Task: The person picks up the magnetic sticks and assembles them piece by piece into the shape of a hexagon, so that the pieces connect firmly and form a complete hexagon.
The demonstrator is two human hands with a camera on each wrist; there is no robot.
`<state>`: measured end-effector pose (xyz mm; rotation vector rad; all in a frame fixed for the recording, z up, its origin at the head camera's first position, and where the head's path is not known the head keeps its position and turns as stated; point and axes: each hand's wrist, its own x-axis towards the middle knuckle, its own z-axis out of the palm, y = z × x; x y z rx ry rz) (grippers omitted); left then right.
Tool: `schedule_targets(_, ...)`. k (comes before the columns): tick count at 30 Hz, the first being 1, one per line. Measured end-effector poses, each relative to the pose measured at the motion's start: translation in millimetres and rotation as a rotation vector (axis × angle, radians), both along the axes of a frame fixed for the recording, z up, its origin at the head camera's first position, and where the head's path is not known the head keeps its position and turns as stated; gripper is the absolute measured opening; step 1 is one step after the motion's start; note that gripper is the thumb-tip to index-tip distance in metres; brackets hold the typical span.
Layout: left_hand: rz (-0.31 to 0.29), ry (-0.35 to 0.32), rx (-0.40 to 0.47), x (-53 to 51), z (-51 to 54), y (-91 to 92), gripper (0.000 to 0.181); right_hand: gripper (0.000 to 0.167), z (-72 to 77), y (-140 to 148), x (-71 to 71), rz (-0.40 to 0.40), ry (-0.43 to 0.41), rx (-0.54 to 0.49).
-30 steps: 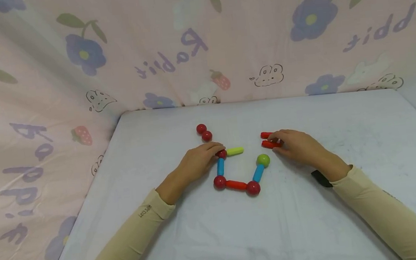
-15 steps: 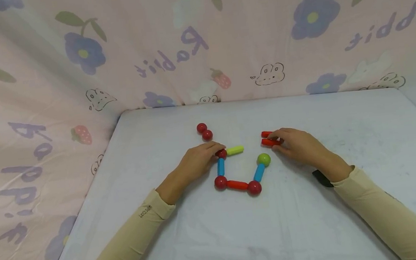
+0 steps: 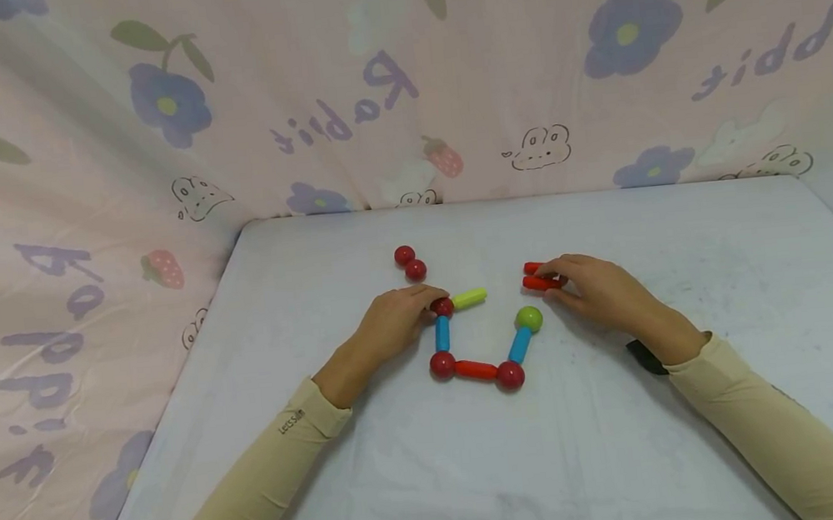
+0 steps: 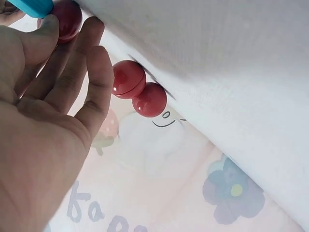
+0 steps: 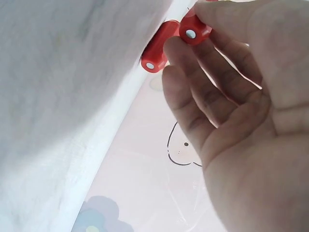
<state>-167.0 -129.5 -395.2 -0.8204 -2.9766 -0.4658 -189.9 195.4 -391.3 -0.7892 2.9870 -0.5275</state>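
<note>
My left hand (image 3: pixel 396 322) holds a red ball (image 3: pixel 443 308) between thumb and fingers. From that ball a yellow-green magnetic rod (image 3: pixel 470 298) points right, and a blue rod (image 3: pixel 442 334) runs toward me to another red ball (image 3: pixel 442 365). A red rod (image 3: pixel 476 370) links this to a third red ball (image 3: pixel 510 376), then a second blue rod (image 3: pixel 519 345) leads up to a green ball (image 3: pixel 529 319). My right hand (image 3: pixel 596 293) pinches a loose red rod (image 5: pixel 195 30). Beside it another red rod (image 5: pixel 161 46) lies on the table, near the fingertips.
Two red balls (image 3: pixel 410 263) touch each other beyond my left hand. The white-covered table (image 3: pixel 437 476) meets a pink patterned cloth (image 3: pixel 476 95) at its back edge and left side. A dark object (image 3: pixel 646 357) shows under my right wrist.
The yellow-green rod has swung slightly, its free end away from me. Both hands stay almost in place with their holds unchanged. The whole view has shifted a little.
</note>
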Motion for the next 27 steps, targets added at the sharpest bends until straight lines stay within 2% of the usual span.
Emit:
schedule_targets(16,-0.002,0.008,-0.003,-0.6,3.6,-0.1,0.040,0.042,2.6,-0.2,-2.8,0.023,0.005,-0.013)
schedule_targets(27,0.003,-0.014,-0.001,2.1,4.6,1.2,0.042,0.037,-2.2,-9.9,-7.6,0.070,0.021,-0.041)
